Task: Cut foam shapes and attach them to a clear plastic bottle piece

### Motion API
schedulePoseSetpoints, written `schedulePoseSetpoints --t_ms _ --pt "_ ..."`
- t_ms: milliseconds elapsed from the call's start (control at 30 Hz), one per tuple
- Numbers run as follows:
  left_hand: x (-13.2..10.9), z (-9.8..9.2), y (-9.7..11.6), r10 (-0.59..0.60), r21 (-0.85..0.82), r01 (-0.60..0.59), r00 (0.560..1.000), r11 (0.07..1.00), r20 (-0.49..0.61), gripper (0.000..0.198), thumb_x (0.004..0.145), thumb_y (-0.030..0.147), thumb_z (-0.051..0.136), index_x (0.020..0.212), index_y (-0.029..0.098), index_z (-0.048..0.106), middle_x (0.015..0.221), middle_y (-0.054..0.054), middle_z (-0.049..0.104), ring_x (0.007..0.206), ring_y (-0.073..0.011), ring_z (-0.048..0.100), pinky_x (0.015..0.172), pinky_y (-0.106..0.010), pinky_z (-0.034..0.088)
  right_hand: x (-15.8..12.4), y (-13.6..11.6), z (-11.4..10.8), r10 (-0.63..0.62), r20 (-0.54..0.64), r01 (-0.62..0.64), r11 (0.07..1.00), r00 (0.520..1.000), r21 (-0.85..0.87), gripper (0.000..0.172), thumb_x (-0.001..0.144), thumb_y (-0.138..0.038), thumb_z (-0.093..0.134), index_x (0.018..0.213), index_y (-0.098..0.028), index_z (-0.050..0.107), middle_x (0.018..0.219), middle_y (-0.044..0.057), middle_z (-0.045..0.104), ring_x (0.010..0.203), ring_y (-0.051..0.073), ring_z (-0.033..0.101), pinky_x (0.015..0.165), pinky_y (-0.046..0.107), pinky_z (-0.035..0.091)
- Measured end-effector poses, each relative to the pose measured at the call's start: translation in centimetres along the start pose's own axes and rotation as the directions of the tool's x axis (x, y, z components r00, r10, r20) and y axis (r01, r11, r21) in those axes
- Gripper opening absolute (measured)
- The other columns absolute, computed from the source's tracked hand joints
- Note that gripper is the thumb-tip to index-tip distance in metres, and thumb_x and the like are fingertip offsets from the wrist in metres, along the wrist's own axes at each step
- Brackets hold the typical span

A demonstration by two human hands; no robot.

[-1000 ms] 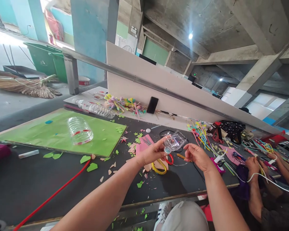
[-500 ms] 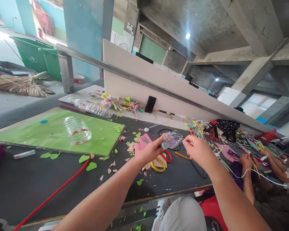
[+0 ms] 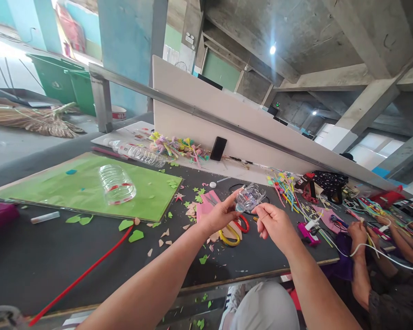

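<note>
"Clear bottle piece (image 3: 252,198), where is it now?"

"It is held above the dark worktop (image 3: 55,250), around the middle."

"Please go from left to right for me."

"First comes a green sheet (image 3: 86,195), and a ribbed clear container (image 3: 117,184) rests on it. Green scraps (image 3: 136,236) lie just before its edge. Next, a black phone (image 3: 219,148) stands tilted by the pale panel (image 3: 189,130)."

"And the left hand (image 3: 224,213)?"

"Its grip is closed on the bottle piece, near the neck. Under this hand lie scissors (image 3: 231,243) with yellow and red handles."

"What does the right hand (image 3: 271,222) do?"

"Its fingertips are brought together just beside the bottle piece; whether they pinch something thin, I cannot tell. Farther right are colourful strips (image 3: 289,195), then a co-worker's hand (image 3: 358,233)"
</note>
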State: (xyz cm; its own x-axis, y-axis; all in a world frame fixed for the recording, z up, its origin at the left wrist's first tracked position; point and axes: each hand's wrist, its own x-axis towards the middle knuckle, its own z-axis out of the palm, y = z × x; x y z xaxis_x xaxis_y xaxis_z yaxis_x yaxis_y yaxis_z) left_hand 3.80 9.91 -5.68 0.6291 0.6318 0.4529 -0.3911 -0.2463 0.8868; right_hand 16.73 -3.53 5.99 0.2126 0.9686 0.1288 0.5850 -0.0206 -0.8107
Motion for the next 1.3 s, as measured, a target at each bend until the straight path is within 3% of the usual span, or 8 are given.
schedulePoseSetpoints --t_ms 133,300,433,600,833,1033,1167,1300 --pt "-0.2 0.1 0.3 0.028 -0.020 -0.028 1.000 0.999 -0.010 0.082 0.084 0.028 0.064 0.153 0.025 0.019 0.079 0.001 0.058 0.072 -0.0142 0.058 0.071 -0.027 0.050 -0.2 1.2 2.0 0.077 0.065 -0.095 0.932 0.995 0.350 0.036 0.085 -0.054 0.056 0.087 -0.019 0.064 0.047 -0.007 0.054 0.032 0.007 0.044 0.039 0.020 0.044" --pt "-0.2 0.4 0.4 0.042 -0.039 -0.043 0.999 0.998 -0.012 0.079 0.083 0.031 0.066 0.151 0.023 0.026 0.077 0.001 0.059 0.072 -0.0138 0.055 0.071 -0.026 0.047 -0.4 1.9 4.5 0.113 0.175 -0.179 0.883 0.978 0.435 0.039 0.082 -0.056 0.059 0.082 -0.017 0.064 0.046 -0.007 0.055 0.031 0.006 0.043 0.039 0.020 0.045" --pt "-0.1 0.7 0.5 -0.001 -0.146 0.000 1.000 0.989 -0.007 0.083 0.082 0.029 0.068 0.152 0.025 0.022 0.071 0.004 0.051 0.065 -0.0097 0.050 0.063 -0.021 0.041 -0.2 2.6 4.9 0.089 0.086 -0.116 0.911 0.992 0.395 0.040 0.084 -0.057 0.056 0.086 -0.018 0.065 0.054 -0.004 0.060 0.040 0.009 0.053 0.046 0.023 0.047" --pt "-0.2 0.7 1.0 -0.074 -0.314 0.071 0.997 0.947 0.002 0.092 0.078 0.028 0.072 0.152 0.029 0.017 0.070 0.006 0.051 0.061 -0.0077 0.049 0.058 -0.019 0.039 -0.2 3.9 5.1 -0.021 0.070 0.003 0.969 0.997 0.245 0.031 0.083 -0.046 0.063 0.100 -0.020 0.066 0.074 0.001 0.070 0.074 0.019 0.069 0.075 0.031 0.053" --pt "-0.5 0.5 1.4 -0.110 -0.436 0.096 0.994 0.895 -0.008 0.097 0.078 0.027 0.073 0.153 0.031 0.012 0.077 0.002 0.059 0.067 -0.0112 0.060 0.066 -0.025 0.049 -0.9 4.9 5.5 -0.105 -0.017 0.104 0.994 0.994 -0.046 0.018 0.087 -0.033 0.055 0.098 -0.022 0.063 0.085 0.006 0.076 0.082 0.023 0.071 0.078 0.034 0.050" --pt "-0.6 0.5 2.2 -0.157 -0.521 0.131 0.988 0.843 -0.005 0.099 0.077 0.026 0.075 0.152 0.036 0.011 0.078 0.001 0.062 0.069 -0.0127 0.063 0.069 -0.029 0.052 -0.7 5.5 6.8 -0.085 -0.155 0.102 0.989 0.984 0.106 0.024 0.086 -0.046 0.057 0.081 -0.022 0.058 0.079 0.005 0.073 0.076 0.021 0.068 0.071 0.030 0.051" --pt "-0.6 0.1 2.5 -0.171 -0.530 0.135 0.985 0.837 -0.018 0.101 0.077 0.026 0.075 0.153 0.035 0.009 0.078 0.001 0.063 0.071 -0.0127 0.064 0.073 -0.030 0.052 0.3 6.1 7.3 -0.077 -0.234 0.094 0.994 0.969 0.063 0.032 0.084 -0.051 0.058 0.074 -0.021 0.064 0.067 0.002 0.066 0.067 0.019 0.061 0.067 0.029 0.048" --pt "-0.4 -0.4 2.2 -0.165 -0.521 0.127 0.986 0.844 -0.026 0.100 0.078 0.026 0.075 0.153 0.032 0.010 0.078 0.000 0.065 0.069 -0.0117 0.064 0.073 -0.027 0.050 1.7 5.9 7.5 0.017 -0.305 0.056 0.972 0.952 0.230 0.034 0.081 -0.054 0.060 0.082 -0.021 0.063 0.069 0.001 0.061 0.067 0.018 0.059 0.060 0.027 0.047"
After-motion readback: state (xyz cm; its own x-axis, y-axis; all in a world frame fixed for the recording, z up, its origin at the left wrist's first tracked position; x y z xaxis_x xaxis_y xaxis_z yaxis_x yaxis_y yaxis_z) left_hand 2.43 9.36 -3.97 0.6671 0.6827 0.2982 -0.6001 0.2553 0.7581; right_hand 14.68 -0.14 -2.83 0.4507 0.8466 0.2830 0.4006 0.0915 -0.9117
